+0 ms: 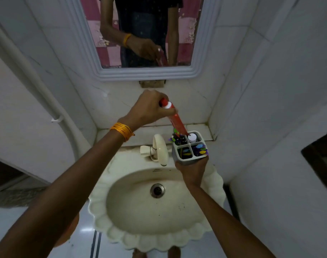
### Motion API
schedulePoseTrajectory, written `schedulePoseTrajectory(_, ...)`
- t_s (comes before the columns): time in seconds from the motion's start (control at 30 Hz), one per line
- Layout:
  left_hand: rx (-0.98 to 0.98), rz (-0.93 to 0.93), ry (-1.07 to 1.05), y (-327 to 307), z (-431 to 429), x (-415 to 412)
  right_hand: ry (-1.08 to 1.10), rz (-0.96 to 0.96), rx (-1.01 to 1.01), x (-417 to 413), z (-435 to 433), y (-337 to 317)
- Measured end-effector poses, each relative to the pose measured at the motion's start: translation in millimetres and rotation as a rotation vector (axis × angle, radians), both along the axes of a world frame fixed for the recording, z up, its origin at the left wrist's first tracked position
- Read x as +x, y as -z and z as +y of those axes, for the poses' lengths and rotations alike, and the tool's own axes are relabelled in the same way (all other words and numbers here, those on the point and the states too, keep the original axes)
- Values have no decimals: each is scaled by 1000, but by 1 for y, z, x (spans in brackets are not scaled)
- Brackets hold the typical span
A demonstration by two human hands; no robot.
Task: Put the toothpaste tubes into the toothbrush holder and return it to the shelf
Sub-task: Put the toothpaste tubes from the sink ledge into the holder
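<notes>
The toothbrush holder (189, 148) is the landmark here: it is lifted above the right rim of the sink (121, 237), just right of the tap (159, 148) and in front of the tiled shelf (125, 132), probably so that its open top faces up toward the incoming tube rather than sitting back on the ledge. The right hand (193, 171) cups the holder from below, fingers wrapped tight round its base, which leaves all four compartments unobstructed. The left hand (149, 108) is above and left of the holder, fingers clamped on the cap end of a red toothpaste tube (177, 121); gripping it there lets the flat tail lead downward, and the tail is already at the holder's rear left compartment. The tube is red with a white collar and red cap, slanted, not upright. The holder is a grey, square, four-cell caddy; a white cap (192, 138) shows in the rear right cell, seemingly another tube, and colourful toothbrushes fill the others.
</notes>
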State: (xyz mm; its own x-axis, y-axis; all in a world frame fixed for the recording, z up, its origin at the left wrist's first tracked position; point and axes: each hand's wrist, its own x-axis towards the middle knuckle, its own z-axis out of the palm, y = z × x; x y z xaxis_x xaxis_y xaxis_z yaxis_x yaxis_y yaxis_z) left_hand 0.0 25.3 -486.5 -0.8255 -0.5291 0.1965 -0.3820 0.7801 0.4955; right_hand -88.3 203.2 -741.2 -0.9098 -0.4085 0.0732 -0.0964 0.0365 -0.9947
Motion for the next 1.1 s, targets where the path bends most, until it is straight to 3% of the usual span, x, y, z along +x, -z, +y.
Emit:
schedulePoseTrajectory(0.2, -23, -184, -4, 20, 43, -18, -16, -4, -1, -6, 1, 11)
schedulePoseTrajectory(0.47, 55, -209, -19, 46, 67, -33, 0, 45, 38, -1, 3, 2)
schedulePoseTrajectory(0.8, 64, -79, -129, 37, 61, -32, 3, 121, 62, -2, 1, -2)
schedulePoseTrajectory(1.1, 49, -204, -117, 50, 68, -39, 51, 68, 93, -6, -3, 5)
